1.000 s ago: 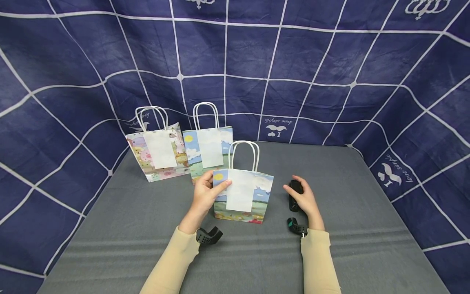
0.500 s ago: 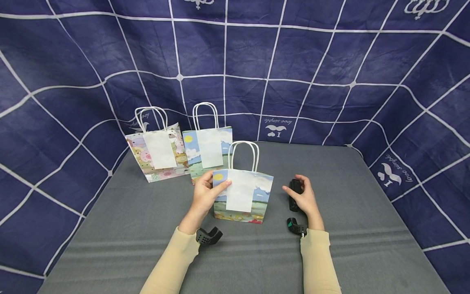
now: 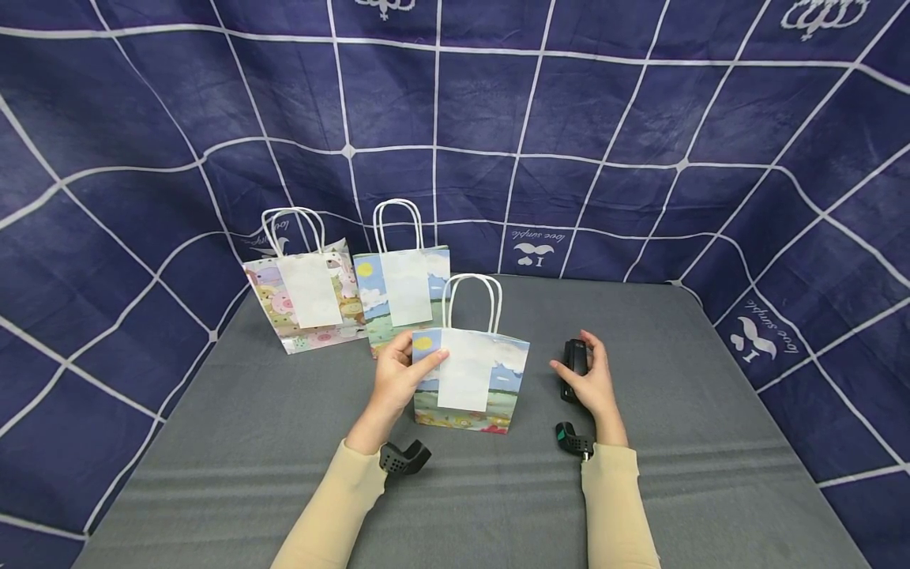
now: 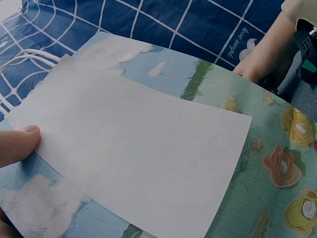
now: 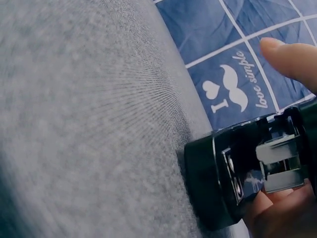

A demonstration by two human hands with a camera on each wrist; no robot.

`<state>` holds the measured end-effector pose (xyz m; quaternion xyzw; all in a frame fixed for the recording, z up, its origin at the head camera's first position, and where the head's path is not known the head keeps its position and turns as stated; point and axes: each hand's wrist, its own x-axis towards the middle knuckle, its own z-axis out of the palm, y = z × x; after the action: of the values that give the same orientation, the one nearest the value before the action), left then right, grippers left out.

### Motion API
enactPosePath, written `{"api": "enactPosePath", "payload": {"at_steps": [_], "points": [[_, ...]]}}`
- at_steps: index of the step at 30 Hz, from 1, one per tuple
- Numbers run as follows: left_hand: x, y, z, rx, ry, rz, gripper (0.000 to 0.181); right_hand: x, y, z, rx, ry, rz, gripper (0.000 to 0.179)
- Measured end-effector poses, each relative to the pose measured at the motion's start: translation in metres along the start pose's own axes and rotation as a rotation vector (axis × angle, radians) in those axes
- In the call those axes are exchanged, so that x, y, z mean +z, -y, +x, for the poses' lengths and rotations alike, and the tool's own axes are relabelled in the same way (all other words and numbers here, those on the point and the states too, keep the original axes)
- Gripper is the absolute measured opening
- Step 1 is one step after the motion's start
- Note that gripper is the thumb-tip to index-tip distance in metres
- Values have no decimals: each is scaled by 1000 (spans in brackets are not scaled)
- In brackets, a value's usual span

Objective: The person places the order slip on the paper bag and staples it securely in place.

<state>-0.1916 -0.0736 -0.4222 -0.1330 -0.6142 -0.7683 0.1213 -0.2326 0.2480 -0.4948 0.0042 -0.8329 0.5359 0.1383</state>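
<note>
A small paper bag (image 3: 508, 403) printed with a sunny meadow stands in front of me, with white twisted handles and a white panel on its face. My left hand (image 3: 398, 378) pinches its left edge, thumb on the front and fingers behind; in the left wrist view the thumb (image 4: 22, 144) lies at the panel's edge. To the right, my right hand (image 3: 588, 379) has its fingers curled along the far side of a black stapler (image 3: 574, 365). Its thumb (image 5: 290, 57) stands apart from the stapler. In the right wrist view, metal parts show at the stapler's end.
Behind stand another meadow-print bag (image 3: 407, 286) and a pink animal-print bag (image 3: 313, 292) at the left, both upright with white handles. A blue grid-patterned cloth (image 3: 554, 103) encloses the grey-covered table (image 3: 498, 498) at the back and sides.
The stapler has shifted slightly away from me and changed its tilt, my right fingers moving along with it. The left hand and the bag it holds have stayed in place.
</note>
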Motion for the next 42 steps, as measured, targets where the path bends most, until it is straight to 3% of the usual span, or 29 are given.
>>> {"api": "enactPosePath", "payload": {"at_steps": [8, 15, 25, 42], "points": [[0, 0, 0, 1, -3, -4, 26, 2, 8, 3, 124, -86, 124, 85], [1, -1, -1, -1, -15, 4, 25, 4, 20, 4, 155, -110, 138, 84], [0, 0, -2, 5, -15, 7, 24, 8, 46, 5, 248, -213, 232, 74], [0, 0, -1, -16, -20, 10, 26, 5, 101, 0, 99, -259, 311, 42]]}}
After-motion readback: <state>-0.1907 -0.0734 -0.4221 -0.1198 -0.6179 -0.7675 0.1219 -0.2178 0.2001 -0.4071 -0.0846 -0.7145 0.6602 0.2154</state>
